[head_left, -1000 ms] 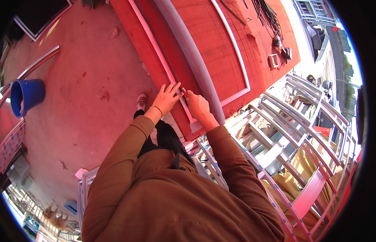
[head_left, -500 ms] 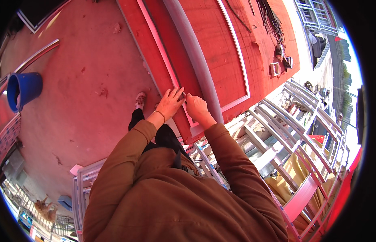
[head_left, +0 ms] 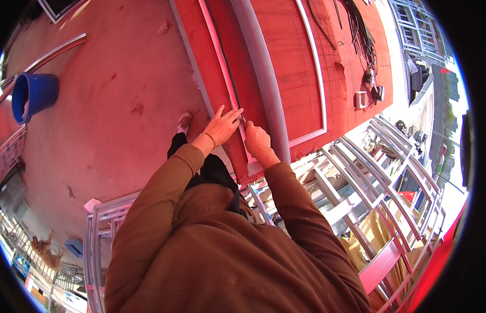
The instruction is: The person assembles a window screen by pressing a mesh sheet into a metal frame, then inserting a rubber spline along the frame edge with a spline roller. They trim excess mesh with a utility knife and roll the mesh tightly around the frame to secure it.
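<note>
A white frame profile [head_left: 215, 39] lies lengthwise on the red-covered table, with a thin dark strip [head_left: 228, 74] along its right side. My left hand [head_left: 222, 128] rests over the profile near its close end, fingers stretched out and thumb side raised. Just right of it my right hand [head_left: 259, 141] is closed in a fist, knuckles up, against the same stretch of profile. What its fingers grip is hidden. To the right of both hands runs a long grey rounded bar [head_left: 261, 57].
Another white frame [head_left: 317, 68] lies farther right on the table, near black strips [head_left: 362, 39], a power tool [head_left: 369, 79] and a small square piece [head_left: 361, 99]. Metal frames [head_left: 352, 180] are stacked at right, more frames [head_left: 97, 235] at lower left. A blue bucket [head_left: 42, 93] stands left.
The whole view has shifted slightly. My hands have edged a little farther along the profile, away from me, and the left thumb side stands higher. The right hand remains closed.
</note>
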The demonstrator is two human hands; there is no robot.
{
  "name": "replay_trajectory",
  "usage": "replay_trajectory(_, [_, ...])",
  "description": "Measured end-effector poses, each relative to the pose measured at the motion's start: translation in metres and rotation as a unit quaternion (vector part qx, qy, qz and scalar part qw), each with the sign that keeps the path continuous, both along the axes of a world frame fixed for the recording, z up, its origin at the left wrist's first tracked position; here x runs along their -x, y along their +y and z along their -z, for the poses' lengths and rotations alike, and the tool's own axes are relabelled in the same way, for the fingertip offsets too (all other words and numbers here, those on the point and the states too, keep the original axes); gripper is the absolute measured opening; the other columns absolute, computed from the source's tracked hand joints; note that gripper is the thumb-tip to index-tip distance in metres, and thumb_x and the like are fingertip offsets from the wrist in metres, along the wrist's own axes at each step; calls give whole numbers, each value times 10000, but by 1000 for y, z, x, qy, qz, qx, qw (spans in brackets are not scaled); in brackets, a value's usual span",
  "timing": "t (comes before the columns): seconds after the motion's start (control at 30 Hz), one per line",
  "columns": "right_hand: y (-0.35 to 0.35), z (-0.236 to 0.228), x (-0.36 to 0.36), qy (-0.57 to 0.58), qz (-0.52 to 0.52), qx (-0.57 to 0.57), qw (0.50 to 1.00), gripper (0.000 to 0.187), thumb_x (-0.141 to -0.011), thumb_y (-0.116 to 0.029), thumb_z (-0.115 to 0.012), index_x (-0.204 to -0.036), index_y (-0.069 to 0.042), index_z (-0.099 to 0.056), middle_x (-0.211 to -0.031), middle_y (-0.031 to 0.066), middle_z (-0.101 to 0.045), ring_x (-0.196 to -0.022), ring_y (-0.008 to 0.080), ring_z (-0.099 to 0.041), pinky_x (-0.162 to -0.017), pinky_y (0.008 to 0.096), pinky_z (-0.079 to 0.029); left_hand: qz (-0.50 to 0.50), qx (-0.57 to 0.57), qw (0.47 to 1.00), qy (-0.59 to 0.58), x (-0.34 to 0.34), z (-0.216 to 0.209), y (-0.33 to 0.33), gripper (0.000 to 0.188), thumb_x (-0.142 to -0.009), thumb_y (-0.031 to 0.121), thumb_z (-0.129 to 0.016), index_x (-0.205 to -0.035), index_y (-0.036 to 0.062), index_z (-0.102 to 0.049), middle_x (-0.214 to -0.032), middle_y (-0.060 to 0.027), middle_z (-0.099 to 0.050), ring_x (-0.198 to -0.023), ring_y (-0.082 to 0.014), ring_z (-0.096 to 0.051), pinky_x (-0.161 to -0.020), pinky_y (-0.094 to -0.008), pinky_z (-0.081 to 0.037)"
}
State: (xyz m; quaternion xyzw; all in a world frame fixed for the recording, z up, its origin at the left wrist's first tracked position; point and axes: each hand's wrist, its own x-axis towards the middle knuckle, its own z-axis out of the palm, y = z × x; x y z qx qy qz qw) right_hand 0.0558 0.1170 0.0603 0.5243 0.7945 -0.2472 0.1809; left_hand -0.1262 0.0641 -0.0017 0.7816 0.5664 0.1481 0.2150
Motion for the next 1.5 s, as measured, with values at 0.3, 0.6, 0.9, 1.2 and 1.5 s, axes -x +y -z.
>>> replay_trajectory(0.3, [-53,-5,-47,-18,31,19,999,250,-1034,-123,-524,-1213,14,-631,-935,313,-759,-926,524,-752,-780,633,-586,17,14,1000,13,-3,1,1,222,-1024,170,-580,-1146,77,-740,-1694,-118,-487,-1569,-237,-467,-1323,-563,-296])
replay_trajectory(0.6, [-18,-1,-22,24,-4,-22,999,259,-1068,-115,-511,-1197,58,-655,-901,289,-769,-875,469,-783,-736,556,-624,25,21,999,3,-3,5,1,327,-965,76,-626,-1284,45,-691,-1726,-148,-431,-1566,-267,-468,-1322,-510,-320])
replay_trajectory(0.9, [-12,15,-31,71,0,-50,996,202,-1026,-95,-527,-1174,0,-626,-892,283,-755,-864,496,-756,-728,594,-597,31,-12,999,18,-11,4,-3,316,-978,91,-610,-1282,47,-686,-1715,-156,-440,-1572,-278,-458,-1320,-511,-327])
replay_trajectory(1.2, [-83,3,-102,44,-7,-9,999,273,-1027,-106,-548,-1208,69,-652,-879,280,-765,-820,460,-777,-679,560,-601,28,-9,999,18,-14,-3,-5,379,-984,73,-584,-1348,24,-682,-1734,-172,-407,-1587,-299,-435,-1326,-512,-319])
replay_trajectory(1.5, [-40,20,-59,76,22,-65,995,193,-1019,-102,-510,-1121,11,-627,-871,285,-749,-819,500,-746,-690,603,-576,15,-21,999,19,-27,4,-6,408,-948,5,-596,-1351,21,-657,-1720,-193,-419,-1577,-319,-448,-1324,-501,-331])
